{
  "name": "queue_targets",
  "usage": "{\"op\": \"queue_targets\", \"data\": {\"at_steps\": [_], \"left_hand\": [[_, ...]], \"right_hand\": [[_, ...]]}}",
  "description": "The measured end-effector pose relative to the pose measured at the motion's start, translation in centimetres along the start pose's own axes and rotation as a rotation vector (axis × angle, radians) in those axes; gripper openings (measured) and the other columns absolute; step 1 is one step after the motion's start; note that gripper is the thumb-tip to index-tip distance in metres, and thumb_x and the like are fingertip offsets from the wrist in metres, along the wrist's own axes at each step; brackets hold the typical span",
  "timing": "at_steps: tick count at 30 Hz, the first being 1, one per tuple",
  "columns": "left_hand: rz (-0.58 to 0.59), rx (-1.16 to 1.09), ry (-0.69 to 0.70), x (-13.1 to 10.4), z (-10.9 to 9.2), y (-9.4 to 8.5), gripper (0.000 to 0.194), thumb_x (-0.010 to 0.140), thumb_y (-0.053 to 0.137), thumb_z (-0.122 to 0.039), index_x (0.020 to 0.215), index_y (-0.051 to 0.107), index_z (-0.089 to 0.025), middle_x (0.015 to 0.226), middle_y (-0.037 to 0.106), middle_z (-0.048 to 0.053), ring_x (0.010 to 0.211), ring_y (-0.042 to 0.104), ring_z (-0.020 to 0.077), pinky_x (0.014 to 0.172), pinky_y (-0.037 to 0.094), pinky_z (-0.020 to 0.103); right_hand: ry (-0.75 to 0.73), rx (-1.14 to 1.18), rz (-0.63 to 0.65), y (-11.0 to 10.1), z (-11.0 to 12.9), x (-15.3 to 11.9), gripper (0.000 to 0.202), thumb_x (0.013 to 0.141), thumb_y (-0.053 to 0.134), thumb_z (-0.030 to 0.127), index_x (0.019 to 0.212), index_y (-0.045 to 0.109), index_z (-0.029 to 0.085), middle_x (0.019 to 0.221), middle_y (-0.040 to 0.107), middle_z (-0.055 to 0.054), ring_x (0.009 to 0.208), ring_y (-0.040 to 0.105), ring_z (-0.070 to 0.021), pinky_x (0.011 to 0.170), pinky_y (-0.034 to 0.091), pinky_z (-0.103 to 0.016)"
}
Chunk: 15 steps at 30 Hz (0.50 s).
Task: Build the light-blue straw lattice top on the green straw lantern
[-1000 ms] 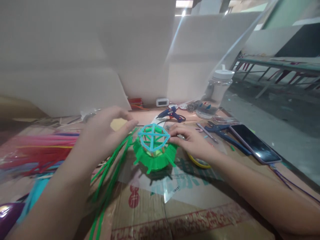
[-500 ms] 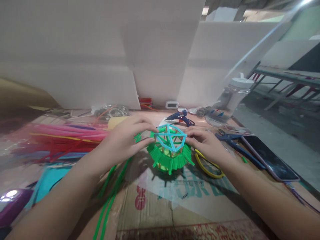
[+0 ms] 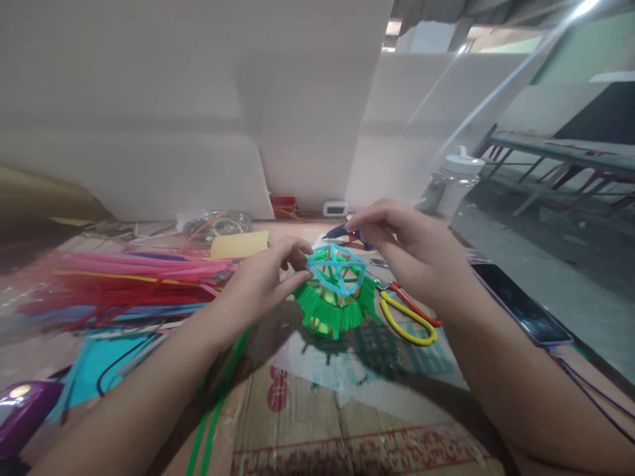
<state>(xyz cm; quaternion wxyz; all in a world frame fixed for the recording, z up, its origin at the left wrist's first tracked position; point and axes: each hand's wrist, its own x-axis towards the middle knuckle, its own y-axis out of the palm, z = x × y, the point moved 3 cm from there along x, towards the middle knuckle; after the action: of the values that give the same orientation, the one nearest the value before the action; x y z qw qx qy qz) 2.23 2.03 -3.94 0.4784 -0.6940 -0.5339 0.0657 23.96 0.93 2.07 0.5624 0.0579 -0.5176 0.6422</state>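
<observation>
A small paper craft (image 3: 327, 311), with a green fringed skirt and a light-blue polygon frame (image 3: 342, 277) on top, sits on the cardboard in front of me. My left hand (image 3: 278, 271) pinches its left edge between thumb and fingers. My right hand (image 3: 407, 248) is off the craft, raised over the dark blue glue gun (image 3: 338, 231) behind it. Its thumb and curved fingers stay apart around the gun's body, partly hiding it; I cannot see a firm grip. Scissors with yellow and red handles (image 3: 409, 330) lie below that hand.
Pink and red strips (image 3: 143, 277) lie in plastic at left, beside a yellow roll (image 3: 239, 244). Green strips (image 3: 211, 423) run toward me. A phone (image 3: 520, 304) and clear bottle (image 3: 454, 185) are at right, a purple device (image 3: 30, 413) at far left. White boards (image 3: 307, 132) stand behind.
My right hand has let go of the craft's right side and moved up and back to the glue gun. My left hand keeps its hold on the craft. The view has shifted slightly.
</observation>
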Motion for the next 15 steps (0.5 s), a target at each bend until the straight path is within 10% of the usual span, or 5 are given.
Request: {"op": "queue_targets", "data": {"at_steps": [8,15], "left_hand": [[-0.001,0.028,0.007,0.0,-0.2,0.4,0.03,0.092,0.061,-0.025,0.121,0.055,-0.023,0.093,0.07,0.002,0.085,0.068,0.0183,0.076,0.052,0.033],[0.077,0.144,0.073,-0.4,-0.6,-1.6,0.046,0.091,0.067,-0.039,0.133,0.055,-0.024,0.11,0.071,0.007,0.096,0.067,0.0226,0.08,0.053,0.036]], "right_hand": [[0.169,0.122,-0.286,-4.0,-3.4,-1.2,0.015,0.099,0.054,0.023,0.107,0.066,0.028,0.069,0.055,0.002,0.061,0.054,-0.0137,0.059,0.045,-0.029],[0.132,0.172,-0.227,-4.1,-2.6,-1.2,0.017,0.092,0.062,0.015,0.102,0.069,0.027,0.079,0.063,0.001,0.077,0.064,-0.0152,0.073,0.054,-0.031]]}}
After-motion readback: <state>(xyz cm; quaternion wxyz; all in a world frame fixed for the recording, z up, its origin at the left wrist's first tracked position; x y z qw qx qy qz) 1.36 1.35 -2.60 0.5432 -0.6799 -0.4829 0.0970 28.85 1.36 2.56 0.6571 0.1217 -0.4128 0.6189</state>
